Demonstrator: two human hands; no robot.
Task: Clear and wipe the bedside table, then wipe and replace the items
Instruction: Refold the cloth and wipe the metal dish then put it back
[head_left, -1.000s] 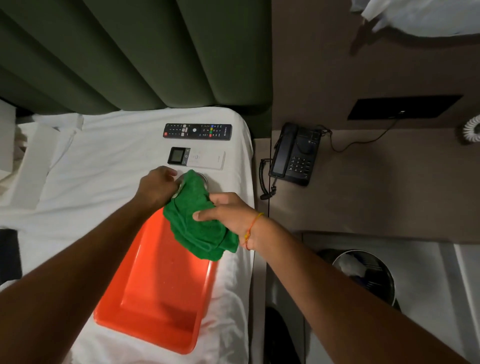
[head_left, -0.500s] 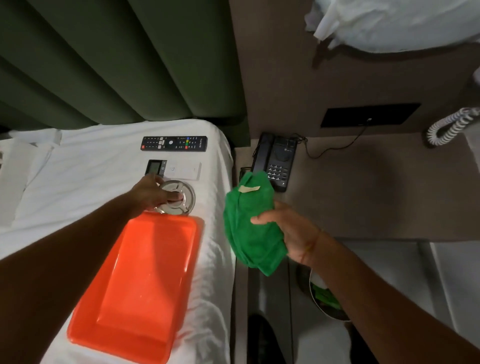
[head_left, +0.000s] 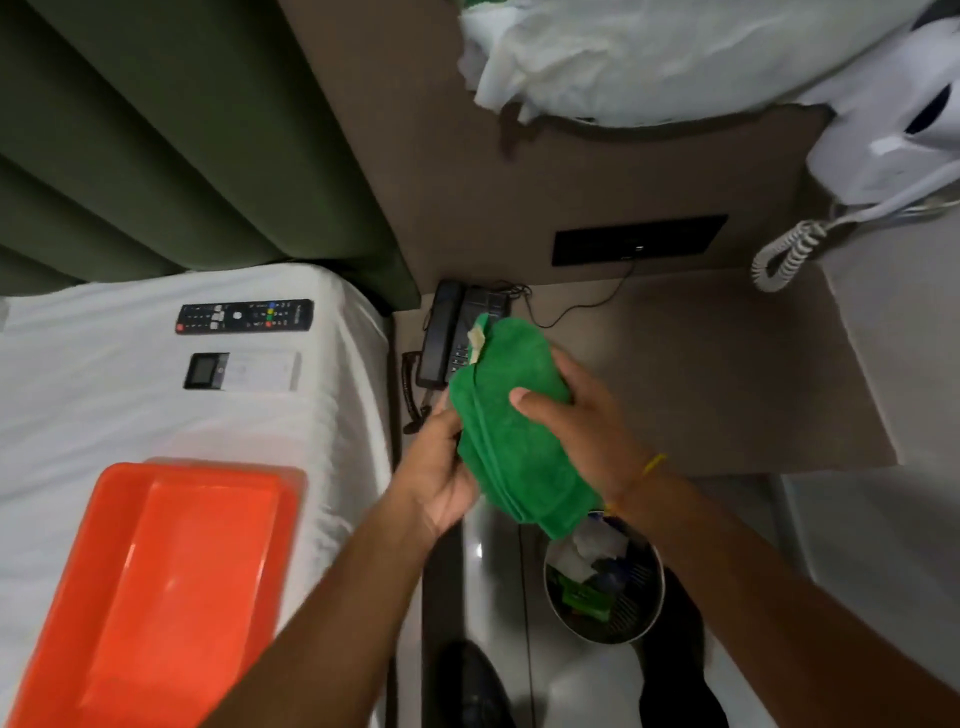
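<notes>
Here both hands hold the folded green cloth (head_left: 511, 426) above the front-left edge of the desk (head_left: 727, 374): the right hand (head_left: 576, 431) pinches it from the right, the left hand (head_left: 441, 467) closes on its lower-left edge. Its long axis runs toward the telephone (head_left: 441, 338), just beyond. The pale tag on the cloth is unreadable.

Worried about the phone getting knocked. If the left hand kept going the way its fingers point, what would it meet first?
Probably the green cloth, which the left hand already touches; beyond it lies the telephone, though depth is unclear.
</notes>
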